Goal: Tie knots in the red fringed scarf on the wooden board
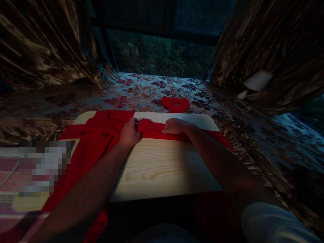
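Observation:
Red cloth (101, 126), possibly a garment, lies across a small pale wooden table (162, 165). A long band of it runs to the right and over the table's edge, while bunched folds hang down at the left front. My left hand (130, 133) is closed on the band near the table's middle. A short way to the right, my right hand (176, 126) is curled into a fist with its fingers pinching the same band. Between both hands the fabric looks slightly raised and wrinkled. My fingertips are partly hidden.
Beyond the table, a looped red piece (176, 103) lies on a flower-patterned window-seat cover (141, 89). A small white lamp (258, 81) with a cord stands at the right by the curtain (273, 40). Pixelated items and striped fabric (10, 168) are at left.

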`<act>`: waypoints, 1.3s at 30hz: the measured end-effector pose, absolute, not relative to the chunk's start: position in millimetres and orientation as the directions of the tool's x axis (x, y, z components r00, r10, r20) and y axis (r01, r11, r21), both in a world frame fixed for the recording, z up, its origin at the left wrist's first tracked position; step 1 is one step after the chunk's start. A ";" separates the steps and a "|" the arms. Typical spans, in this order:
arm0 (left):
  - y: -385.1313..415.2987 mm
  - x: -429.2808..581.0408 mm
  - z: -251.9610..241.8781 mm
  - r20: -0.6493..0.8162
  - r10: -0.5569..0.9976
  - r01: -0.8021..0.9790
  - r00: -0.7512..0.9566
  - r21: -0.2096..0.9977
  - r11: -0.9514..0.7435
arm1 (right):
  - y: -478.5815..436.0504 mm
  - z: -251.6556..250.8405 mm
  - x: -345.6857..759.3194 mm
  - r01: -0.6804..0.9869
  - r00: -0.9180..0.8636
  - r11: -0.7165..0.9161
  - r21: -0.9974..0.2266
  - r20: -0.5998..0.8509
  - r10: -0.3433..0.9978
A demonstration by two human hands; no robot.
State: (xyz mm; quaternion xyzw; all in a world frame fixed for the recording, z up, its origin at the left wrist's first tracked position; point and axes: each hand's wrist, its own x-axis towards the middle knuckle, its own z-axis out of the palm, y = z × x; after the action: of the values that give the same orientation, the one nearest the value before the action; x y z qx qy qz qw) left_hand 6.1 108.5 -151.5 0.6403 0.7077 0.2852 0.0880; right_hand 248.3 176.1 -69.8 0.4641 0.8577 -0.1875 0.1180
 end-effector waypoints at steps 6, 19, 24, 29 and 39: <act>108.6 6.6 -150.4 0.243 0.959 0.865 -0.143 0.502 0.001 | 185.4 -68.2 243.9 0.826 -0.563 0.499 -0.261 -0.416 0.714; 111.4 5.9 -156.6 0.280 0.953 0.871 -0.119 0.489 -0.035 | 212.0 -67.2 256.6 0.806 -0.547 0.372 -0.460 -0.341 0.765; 110.4 7.0 -155.0 0.287 0.954 0.892 -0.086 0.448 -0.054 | 211.5 -74.1 253.8 0.836 -0.536 0.542 -0.088 -0.342 0.772; 110.1 7.1 -153.8 0.293 0.954 0.895 -0.064 0.440 -0.075 | 208.5 -84.5 249.0 0.844 -0.504 0.536 0.025 -0.310 0.806; 111.5 10.4 -151.3 0.297 0.948 0.872 -0.118 0.487 -0.044 | 184.5 -98.5 234.4 0.651 -0.652 0.674 -0.350 0.197 0.732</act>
State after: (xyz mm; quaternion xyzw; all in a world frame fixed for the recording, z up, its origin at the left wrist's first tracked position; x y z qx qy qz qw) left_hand 10.4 111.5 -151.3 0.6610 0.6883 0.2918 0.0646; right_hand 234.4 184.5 -98.5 0.3840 0.9002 -0.1250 -0.1627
